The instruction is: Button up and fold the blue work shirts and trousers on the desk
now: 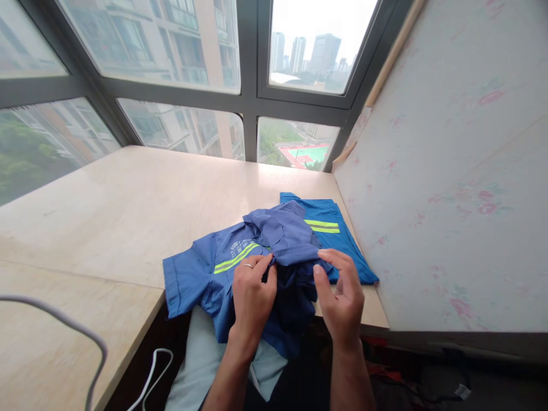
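A blue short-sleeved work shirt (231,240) with a yellow-green reflective stripe and pale lettering lies crumpled over the ledge, its lower part hanging off the front edge. My left hand (256,288), with a ring on one finger, pinches the shirt's cloth near its middle. At the right end of a folded strip of the same cloth is my right hand (342,291). Its index fingertip touches the strip, while thumb and index stay apart. Partly under the shirt, a brighter blue folded garment (342,245) with a similar stripe lies flat.
The pale ledge (128,200) runs below grey-framed windows (250,85). A flowered wall (449,171) bounds it on the right. A grey cable (72,322) curves at lower left, with a white cable (149,371) nearby. Light grey fabric (192,359) shows beneath the shirt.
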{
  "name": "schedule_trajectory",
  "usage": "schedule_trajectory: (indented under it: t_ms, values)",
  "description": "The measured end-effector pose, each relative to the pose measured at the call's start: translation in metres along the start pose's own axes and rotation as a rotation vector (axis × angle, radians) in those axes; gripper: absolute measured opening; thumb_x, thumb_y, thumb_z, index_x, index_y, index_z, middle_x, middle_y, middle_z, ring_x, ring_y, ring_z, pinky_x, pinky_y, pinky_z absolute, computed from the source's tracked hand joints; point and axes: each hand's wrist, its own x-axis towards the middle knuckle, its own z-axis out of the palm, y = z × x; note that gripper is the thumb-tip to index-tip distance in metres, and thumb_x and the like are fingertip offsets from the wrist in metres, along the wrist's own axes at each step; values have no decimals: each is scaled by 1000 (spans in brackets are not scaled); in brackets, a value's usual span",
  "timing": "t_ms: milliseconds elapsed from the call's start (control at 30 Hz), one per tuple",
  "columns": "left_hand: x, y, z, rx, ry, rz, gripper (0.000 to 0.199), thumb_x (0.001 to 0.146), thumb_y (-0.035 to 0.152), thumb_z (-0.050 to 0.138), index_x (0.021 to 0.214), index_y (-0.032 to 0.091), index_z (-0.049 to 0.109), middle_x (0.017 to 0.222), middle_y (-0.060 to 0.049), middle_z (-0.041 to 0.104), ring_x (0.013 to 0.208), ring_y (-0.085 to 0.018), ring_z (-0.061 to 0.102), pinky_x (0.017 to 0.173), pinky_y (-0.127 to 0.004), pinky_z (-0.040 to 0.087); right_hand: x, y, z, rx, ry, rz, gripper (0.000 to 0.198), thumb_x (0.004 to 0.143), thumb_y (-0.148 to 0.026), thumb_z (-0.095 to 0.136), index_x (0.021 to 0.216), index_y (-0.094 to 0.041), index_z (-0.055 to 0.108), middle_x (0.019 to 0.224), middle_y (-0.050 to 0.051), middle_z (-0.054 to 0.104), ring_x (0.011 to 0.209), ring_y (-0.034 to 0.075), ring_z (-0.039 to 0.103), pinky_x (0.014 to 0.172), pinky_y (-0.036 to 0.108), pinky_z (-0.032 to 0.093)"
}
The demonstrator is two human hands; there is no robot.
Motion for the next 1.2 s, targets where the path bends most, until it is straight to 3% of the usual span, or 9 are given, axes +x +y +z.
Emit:
schedule_trajectory:
  t_ms: [100, 167, 300, 467, 633, 800, 1200]
  values:
    - [-2, 4, 2, -14, -9, 21, 22, 88, 18, 60, 104, 22, 74, 93, -6, 73, 87, -23, 65, 82, -39, 52, 2, -11, 9, -27, -240, -120, 25, 89, -20, 62, 110, -31, 72, 110, 7, 69, 108, 26, 61, 98, 46, 48]
    - [-4, 6, 3, -38, -8, 35, 23, 89, 18, 58, 105, 24, 74, 94, -6, 73, 86, -22, 65, 82, -37, 52, 4, -7, 19, -53, -284, -114, 24, 91, -21, 62, 109, -31, 73, 109, 6, 70, 105, 25, 62, 96, 44, 49]
    - [-5, 5, 3, -83, 20, 76, 21, 91, 19, 57, 102, 24, 75, 93, -5, 74, 86, -21, 66, 83, -37, 51, 6, 11, 29, -32, -273, -32, 17, 92, -24, 62, 101, -29, 76, 98, 5, 72, 95, 22, 64, 88, 39, 51]
    - [4, 6, 9, -187, 41, 96, 19, 91, 17, 57, 95, 22, 75, 90, -4, 75, 84, -20, 66, 81, -37, 51, 10, 18, 23, 7, -263, 55, 13, 91, -28, 64, 84, -25, 74, 83, 4, 72, 83, 21, 63, 79, 34, 49]
    - [13, 16, 17, -439, 33, -42, 18, 87, 15, 58, 87, 22, 75, 85, -2, 74, 82, -17, 67, 79, -31, 52, 12, 15, 18, 180, -219, 198, 18, 90, -31, 63, 76, -21, 69, 75, 1, 66, 72, 16, 59, 69, 27, 46]
    - [18, 19, 19, -649, -73, -148, 15, 86, 20, 60, 84, 22, 75, 83, -1, 74, 80, -16, 66, 76, -28, 52, 7, 19, 19, 309, -176, 354, 22, 88, -38, 64, 75, -20, 66, 67, -2, 58, 63, 13, 50, 59, 24, 41]
    - [13, 9, 20, -765, -116, -377, 17, 83, 33, 65, 82, 19, 75, 83, -4, 75, 81, -19, 67, 79, -31, 52, -4, 25, 38, 370, -86, 430, 28, 88, -44, 64, 76, -19, 67, 66, -1, 57, 63, 13, 49, 59, 24, 40]
